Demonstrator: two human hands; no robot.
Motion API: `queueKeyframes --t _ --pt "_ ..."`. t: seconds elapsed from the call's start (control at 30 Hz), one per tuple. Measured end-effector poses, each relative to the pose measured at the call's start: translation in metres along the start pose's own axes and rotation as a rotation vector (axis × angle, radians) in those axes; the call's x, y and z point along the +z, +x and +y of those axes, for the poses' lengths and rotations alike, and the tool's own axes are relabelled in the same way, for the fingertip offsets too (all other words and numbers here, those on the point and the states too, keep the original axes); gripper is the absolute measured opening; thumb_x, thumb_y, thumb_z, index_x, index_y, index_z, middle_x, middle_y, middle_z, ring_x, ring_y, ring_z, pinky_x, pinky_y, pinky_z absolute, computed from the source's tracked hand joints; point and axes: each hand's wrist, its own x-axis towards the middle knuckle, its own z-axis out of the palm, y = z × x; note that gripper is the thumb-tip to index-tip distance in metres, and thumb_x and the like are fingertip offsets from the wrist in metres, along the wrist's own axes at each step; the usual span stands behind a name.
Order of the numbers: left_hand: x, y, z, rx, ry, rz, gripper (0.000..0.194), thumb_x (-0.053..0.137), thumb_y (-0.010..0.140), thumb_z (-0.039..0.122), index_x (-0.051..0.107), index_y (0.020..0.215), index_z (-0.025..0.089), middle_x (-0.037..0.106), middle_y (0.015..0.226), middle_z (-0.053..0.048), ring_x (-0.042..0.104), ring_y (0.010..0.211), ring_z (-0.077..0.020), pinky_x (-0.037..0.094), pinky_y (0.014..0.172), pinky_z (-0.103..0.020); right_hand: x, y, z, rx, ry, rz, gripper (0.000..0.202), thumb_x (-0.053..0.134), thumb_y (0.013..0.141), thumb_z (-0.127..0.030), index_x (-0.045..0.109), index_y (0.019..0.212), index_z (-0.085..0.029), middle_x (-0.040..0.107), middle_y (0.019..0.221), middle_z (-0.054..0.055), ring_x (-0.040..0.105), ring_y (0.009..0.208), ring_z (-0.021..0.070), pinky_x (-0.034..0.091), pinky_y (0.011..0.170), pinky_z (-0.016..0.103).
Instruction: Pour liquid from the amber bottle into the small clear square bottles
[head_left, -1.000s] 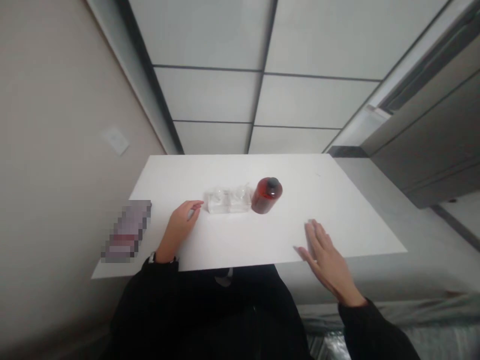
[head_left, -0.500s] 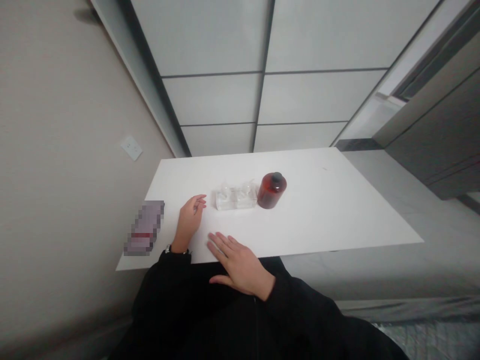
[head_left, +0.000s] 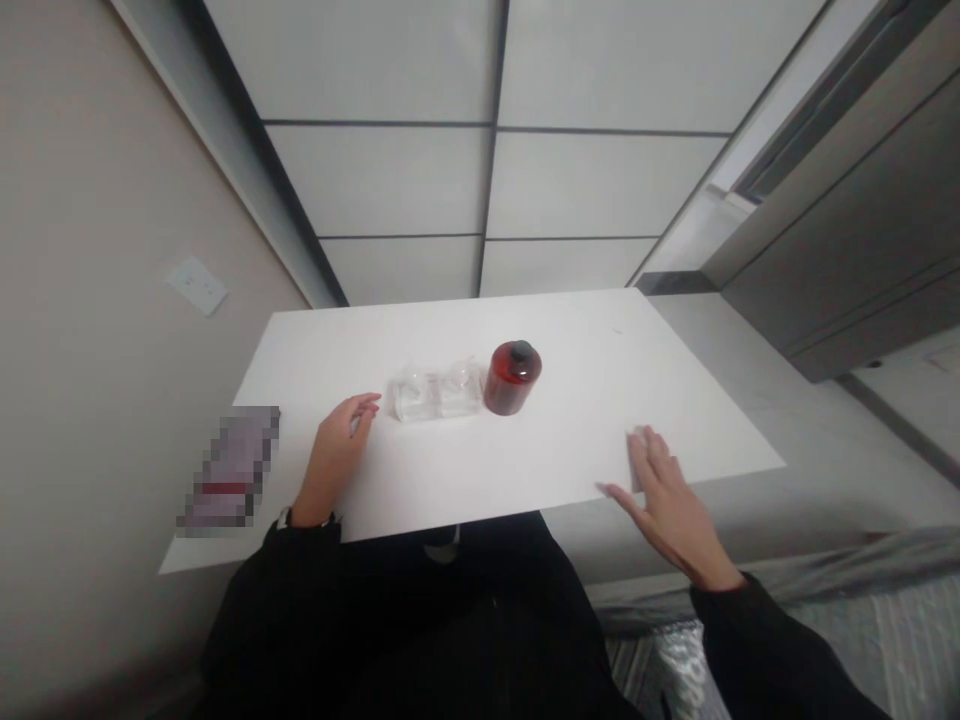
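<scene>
My left hand [head_left: 341, 440] rests at the left of the white table [head_left: 577, 440], fingers loosely curved and apart, nothing in it. Just right of its fingertips lies a clear plastic container [head_left: 436, 395] with two rounded tops; I cannot make out what is inside. A dark red-brown bottle [head_left: 513, 378] with a black cap stands upright against the container's right end. Over the table's front right edge is my right hand [head_left: 667, 505], palm down, thumb spread and fingers stretched out, holding nothing.
A blurred-out pinkish flat item [head_left: 231, 468] lies at the table's left edge, beside the wall with a socket plate [head_left: 196, 286]. Pale panelled doors [head_left: 405, 180] rise behind the table. Plastic-wrapped material [head_left: 679, 660] lies on the floor at lower right.
My right hand has swung from the table's front middle far to the right. My left hand stays beside the container. The view has turned slightly right; the container and bottle stay put.
</scene>
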Motion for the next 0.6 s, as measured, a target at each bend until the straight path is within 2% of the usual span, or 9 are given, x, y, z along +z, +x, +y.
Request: queueKeyframes --t 0.13,0.2,0.27,0.33,0.37,0.4,0.47,0.53,0.6 --pt "0.001 -0.001 0.002 -0.004 -0.008 0.026 0.042 0.051 0.096 0.045 0.074 0.119 0.020 0.081 0.116 -0.011 0.076 0.106 -0.0286 0.058 0.105 -0.047 0.029 0.025 -0.120 -0.287 0.107 -0.103 0.102 0.048 0.104 -0.072 0.008 0.176 -0.012 0.019 0.180 0.027 0.018 0.169 0.0409 0.036 0.130 0.067" --pt "0.000 -0.001 0.003 -0.011 -0.011 0.056 0.043 0.048 0.098 0.045 0.074 0.120 0.020 0.081 0.109 -0.010 0.077 0.102 -0.0274 0.058 0.102 -0.044 0.041 0.038 -0.188 -0.484 0.181 -0.166 0.110 0.051 0.098 -0.081 0.019 0.174 -0.007 0.022 0.180 0.026 0.020 0.169 0.0389 0.036 0.132 0.060" --pt "-0.002 -0.001 0.003 -0.022 -0.009 0.109 0.045 0.044 0.100 0.045 0.073 0.122 0.019 0.080 0.100 -0.008 0.077 0.099 -0.0268 0.058 0.100 -0.043 0.049 0.048 -0.247 -0.675 0.248 -0.211 0.106 0.052 0.097 -0.083 0.035 0.169 -0.007 0.031 0.178 0.021 0.028 0.168 0.0331 0.034 0.135 0.049" --pt "-0.005 -0.001 0.004 -0.036 -0.003 0.170 0.047 0.039 0.102 0.045 0.071 0.123 0.017 0.078 0.095 -0.008 0.076 0.098 -0.0263 0.057 0.099 -0.043 0.051 0.053 -0.288 -0.797 0.295 -0.229 0.098 0.049 0.099 -0.082 0.042 0.166 -0.011 0.038 0.177 0.014 0.034 0.166 0.0266 0.031 0.136 0.039" --pt "-0.006 -0.001 0.005 -0.043 -0.001 0.195 0.048 0.037 0.103 0.045 0.071 0.123 0.017 0.078 0.095 -0.008 0.076 0.096 -0.0258 0.057 0.098 -0.042 0.051 0.054 -0.298 -0.823 0.309 -0.233 0.095 0.048 0.100 -0.081 0.044 0.165 -0.011 0.039 0.176 0.012 0.036 0.165 0.0252 0.030 0.136 0.038" --pt "-0.007 -0.001 0.005 -0.050 0.001 0.212 0.048 0.037 0.103 0.045 0.070 0.123 0.017 0.078 0.095 -0.008 0.076 0.094 -0.0252 0.058 0.096 -0.041 0.049 0.053 -0.301 -0.830 0.317 -0.235 0.093 0.047 0.101 -0.080 0.045 0.164 -0.012 0.039 0.177 0.011 0.036 0.165 0.0243 0.030 0.136 0.038" --pt "-0.009 -0.001 0.006 -0.061 0.006 0.223 0.048 0.037 0.103 0.045 0.070 0.122 0.017 0.078 0.095 -0.008 0.076 0.092 -0.0247 0.058 0.094 -0.040 0.044 0.047 -0.283 -0.788 0.318 -0.238 0.094 0.048 0.100 -0.080 0.044 0.165 -0.012 0.037 0.178 0.012 0.035 0.165 0.0250 0.032 0.136 0.041" --pt "-0.009 -0.002 0.007 -0.072 0.017 0.218 0.046 0.041 0.102 0.046 0.071 0.121 0.018 0.078 0.093 -0.007 0.076 0.094 -0.0253 0.057 0.093 -0.040 0.036 0.034 -0.236 -0.687 0.299 -0.237 0.100 0.052 0.098 -0.080 0.037 0.169 -0.010 0.032 0.178 0.017 0.032 0.167 0.0292 0.036 0.134 0.049" --pt "-0.009 -0.003 0.009 -0.084 0.026 0.205 0.044 0.044 0.101 0.046 0.072 0.122 0.019 0.079 0.092 -0.007 0.076 0.098 -0.0263 0.057 0.094 -0.040 0.026 0.019 -0.168 -0.538 0.258 -0.224 0.098 0.051 0.103 -0.071 0.020 0.174 -0.010 0.026 0.179 0.023 0.028 0.167 0.0367 0.040 0.128 0.063"
